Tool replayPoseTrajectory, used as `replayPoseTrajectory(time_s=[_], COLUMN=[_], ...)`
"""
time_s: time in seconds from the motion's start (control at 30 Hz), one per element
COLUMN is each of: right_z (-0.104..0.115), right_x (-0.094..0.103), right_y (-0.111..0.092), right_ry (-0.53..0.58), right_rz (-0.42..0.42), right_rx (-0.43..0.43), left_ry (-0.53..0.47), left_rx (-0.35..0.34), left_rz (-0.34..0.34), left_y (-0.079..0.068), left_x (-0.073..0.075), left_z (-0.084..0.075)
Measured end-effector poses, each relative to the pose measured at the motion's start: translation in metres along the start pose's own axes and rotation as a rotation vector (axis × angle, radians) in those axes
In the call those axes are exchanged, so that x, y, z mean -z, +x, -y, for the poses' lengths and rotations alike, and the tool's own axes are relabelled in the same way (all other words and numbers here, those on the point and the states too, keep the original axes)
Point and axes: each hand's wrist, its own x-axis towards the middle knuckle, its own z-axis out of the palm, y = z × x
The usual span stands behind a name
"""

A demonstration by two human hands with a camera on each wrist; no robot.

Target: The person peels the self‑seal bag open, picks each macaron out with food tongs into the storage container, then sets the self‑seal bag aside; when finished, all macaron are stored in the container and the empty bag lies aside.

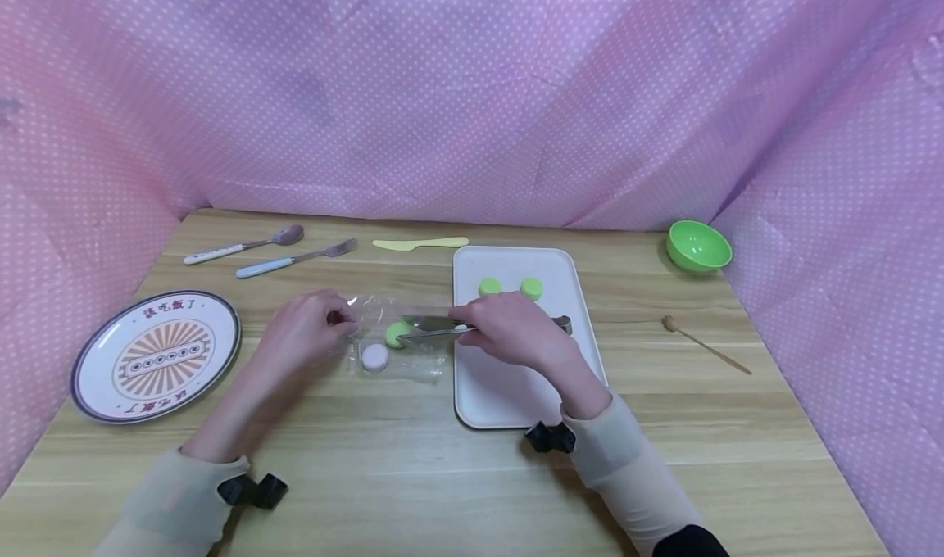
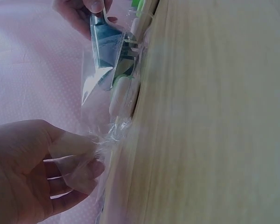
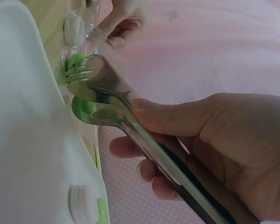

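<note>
In the head view my left hand (image 1: 310,328) pinches the left edge of a clear plastic bag (image 1: 416,369). The left wrist view shows that hand (image 2: 32,168) with thumb and fingers on the thin film. Inside the bag lie a white round macaron-like piece (image 1: 374,357) and a green one (image 1: 398,334). My right hand (image 1: 512,328) grips metal tongs (image 1: 435,332), whose tips reach into the bag at the green piece. One tong end (image 3: 84,77) is fork-shaped; the other is rounded. Whether the tips clamp the green piece, I cannot tell.
Under my right hand is a white tray (image 1: 490,393) with two green round pieces (image 1: 531,287) at its far end. Leftward are a patterned plate (image 1: 221,360), a spoon (image 1: 288,235) and a fork (image 1: 341,248). A yellow knife (image 1: 420,244), green bowl (image 1: 696,250) and wooden dipper (image 1: 704,344) also lie about.
</note>
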Motion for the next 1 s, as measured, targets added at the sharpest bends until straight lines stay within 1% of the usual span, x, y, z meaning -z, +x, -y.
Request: replayPoseTrajectory(time_s=[0.2,0.4,0.7,0.87,1.0], right_z=[0.005,0.011,0.011,0.009,0.003], right_x=[-0.004,-0.008,-0.012,-0.009,-0.002], right_y=[0.003,0.006,0.009,0.008,0.000], right_ry=[-0.006,0.002,-0.017,-0.020,0.002], right_rz=[-0.001,-0.010,-0.032,-0.040,-0.047], right_rx=[0.002,0.005,0.021,0.021,-0.001], left_ry=[0.005,0.005,0.006,0.006,0.007], left_rx=[-0.015,-0.004,-0.012,-0.005,0.001], left_rz=[-0.005,-0.012,-0.013,-0.012,-0.009], left_y=[0.001,0.000,0.000,-0.001,0.000], left_x=[0.000,-0.002,-0.001,-0.001,-0.002], left_z=[0.000,-0.001,0.000,-0.001,-0.001])
